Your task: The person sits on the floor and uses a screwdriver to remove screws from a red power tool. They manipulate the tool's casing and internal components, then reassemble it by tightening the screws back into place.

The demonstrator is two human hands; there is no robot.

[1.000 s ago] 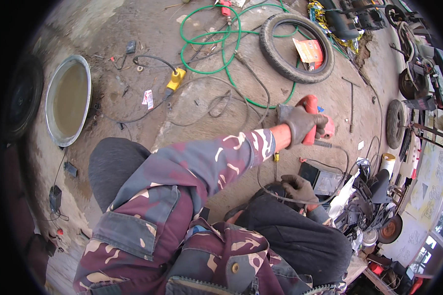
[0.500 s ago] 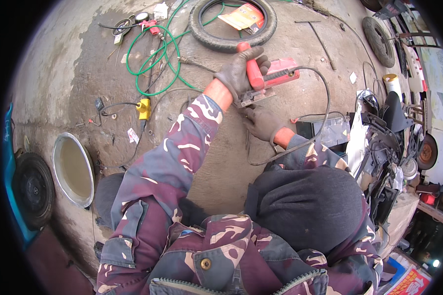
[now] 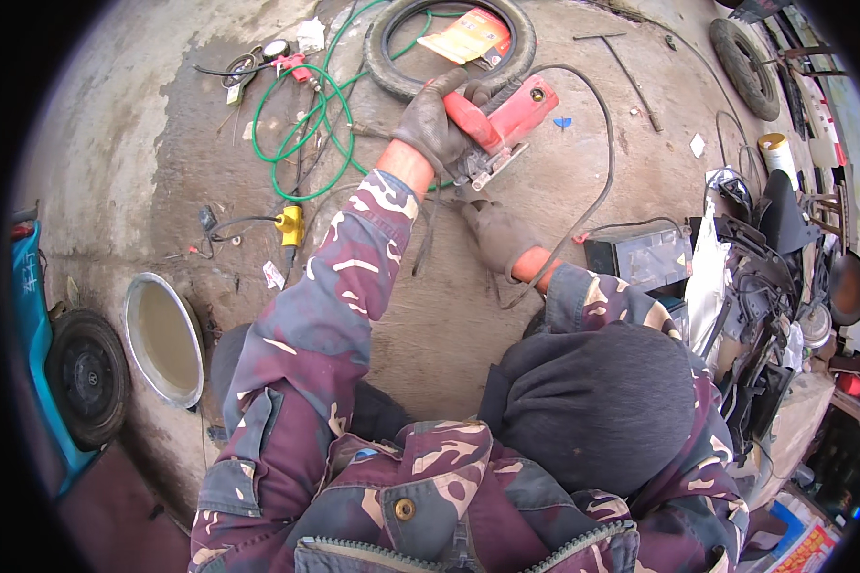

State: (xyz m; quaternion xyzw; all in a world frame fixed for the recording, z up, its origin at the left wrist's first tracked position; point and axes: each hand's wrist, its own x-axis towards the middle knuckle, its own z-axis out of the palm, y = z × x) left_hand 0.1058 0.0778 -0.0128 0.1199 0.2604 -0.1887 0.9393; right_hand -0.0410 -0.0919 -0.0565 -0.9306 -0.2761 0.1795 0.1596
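1 basin [image 3: 200, 349] holds murky water [image 3: 160, 336], left of the power tool [image 3: 520, 116].

A loosely coiled green rubber hose [image 3: 255, 134] lies on the far left of the concrete floor, beside a black rubber tyre [image 3: 380, 62] that rings an orange-and-white flat package [image 3: 473, 36]. Right of that lie a thin, dark metal T-shaped bar [image 3: 633, 76] and, farther right, a second worn tyre [image 3: 728, 62]. At left, a round silvery basin [image 3: 149, 277] holds murky liquid near a black wheel [image 3: 86, 377]. Black plastic parts [image 3: 750, 277] crowd the right beside crumpled white sheeting [image 3: 705, 277].
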